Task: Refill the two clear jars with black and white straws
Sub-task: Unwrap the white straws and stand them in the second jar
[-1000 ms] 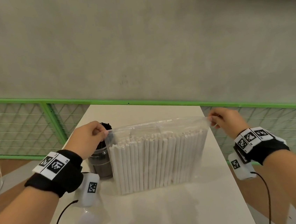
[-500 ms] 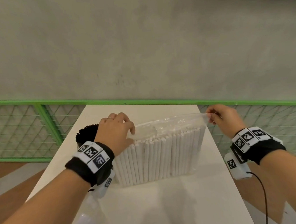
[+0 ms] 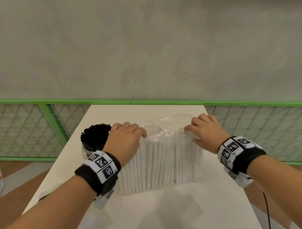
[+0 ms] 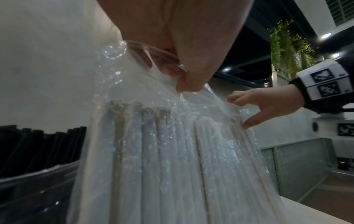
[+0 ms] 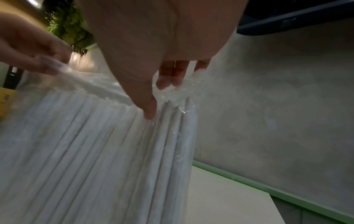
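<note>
A clear plastic bag of white straws (image 3: 162, 161) stands upright on the white table (image 3: 157, 216). My left hand (image 3: 141, 132) pinches the bag's top edge at its left end; the left wrist view shows the thumb and fingers (image 4: 180, 78) closed on the film. My right hand (image 3: 195, 132) grips the top at the right end, thumb on the front and fingers behind the plastic (image 5: 159, 94). A clear jar full of black straws (image 3: 94, 137) stands just left of the bag, behind my left hand. No second jar shows.
A green mesh railing (image 3: 54, 124) runs behind the table along a grey wall. The table's left and right edges lie close to the jar and the bag. Cables hang from both wrist cameras.
Both hands have moved inward from the bag's outer corners to its top, bunching the opening narrower. The left hand now uncovers the black-straw jar.
</note>
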Tool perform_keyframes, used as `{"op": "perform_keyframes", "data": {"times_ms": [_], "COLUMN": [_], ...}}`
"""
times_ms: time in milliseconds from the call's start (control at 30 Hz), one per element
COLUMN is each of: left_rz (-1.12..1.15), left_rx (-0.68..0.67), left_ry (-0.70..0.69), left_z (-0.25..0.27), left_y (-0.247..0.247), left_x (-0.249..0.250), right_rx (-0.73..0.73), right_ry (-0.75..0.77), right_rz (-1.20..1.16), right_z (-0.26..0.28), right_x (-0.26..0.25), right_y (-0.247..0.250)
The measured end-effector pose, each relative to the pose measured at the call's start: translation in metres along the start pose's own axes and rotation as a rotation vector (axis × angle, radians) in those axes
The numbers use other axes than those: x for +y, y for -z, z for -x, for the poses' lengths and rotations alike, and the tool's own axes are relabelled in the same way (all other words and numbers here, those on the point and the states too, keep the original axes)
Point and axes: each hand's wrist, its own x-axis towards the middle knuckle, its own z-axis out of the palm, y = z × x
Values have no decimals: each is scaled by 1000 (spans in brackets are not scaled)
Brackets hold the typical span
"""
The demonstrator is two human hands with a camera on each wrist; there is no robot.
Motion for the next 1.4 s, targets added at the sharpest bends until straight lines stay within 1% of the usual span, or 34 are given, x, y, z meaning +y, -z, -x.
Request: {"op": "perform_keyframes", "data": {"times_ms": [67, 167, 233, 333, 400, 467, 533, 600, 633, 733, 800, 867, 933, 967, 1033, 1067, 1133, 1233, 1267, 1333, 1400], "left_rz": [-18, -31, -35, -20, -54, -45, -26, -22, -32, -57, -37, 11, 36, 60, 130, 163, 226, 322, 332, 297, 225], "left_rx": [-13, -48, -91, -228, -240, -209, -181, -171, -206, -436, -519, -533, -547, -548, -545, -554, -536, -438, -431, -476, -500], "left_ry": [-31, -18, -22, 7, 37, 86, 143, 163, 169, 190, 223, 231, 233, 238, 264, 278, 315, 395, 403, 376, 299], "left_z": [6, 18, 27, 42, 43, 38, 30, 23, 20, 12, 10, 11, 13, 14, 15, 15, 15, 18, 18, 20, 21], "left_y": [-1, 1, 3, 1, 1, 0, 2, -1, -2, -9, -16, -21, -26, -26, -25, -24, -19, -11, -9, -6, -7], "left_x": [1, 5, 8, 9, 10, 11, 12, 12, 12, 13, 16, 18, 18, 18, 15, 14, 9, -1, -3, -5, -2], "right_rx": [66, 89, 91, 99, 101, 131, 181, 176, 161, 162, 120, 15, -92, -142, -198, -207, -202, -236, -268, -319, -312], "right_ry": [11, 29, 62, 84, 52, 2, -45, -99, -129, -241, -335, -391, -455, -511, -611, -639, -638, -546, -519, -492, -503], "right_rz": [37, 43, -9, -129, -269, -393, -446, -483, -486, -449, -458, -532, -723, -824, -972, -1026, -1116, -1214, -1238, -1249, -1203], "right_z": [-1, 5, 13, 30, 41, 46, 48, 50, 51, 52, 48, 44, 39, 38, 37, 37, 38, 41, 42, 45, 47], "right_x": [0, 1, 2, 0, -4, -8, -10, -12, -14, -17, -15, -14, -12, -12, -12, -11, -9, -4, -4, -8, -14], "right_y": [2, 1, -3, -9, -12, -14, -19, -19, -18, -17, -15, -12, -14, -15, -20, -21, -21, -15, -12, -12, -14]}}
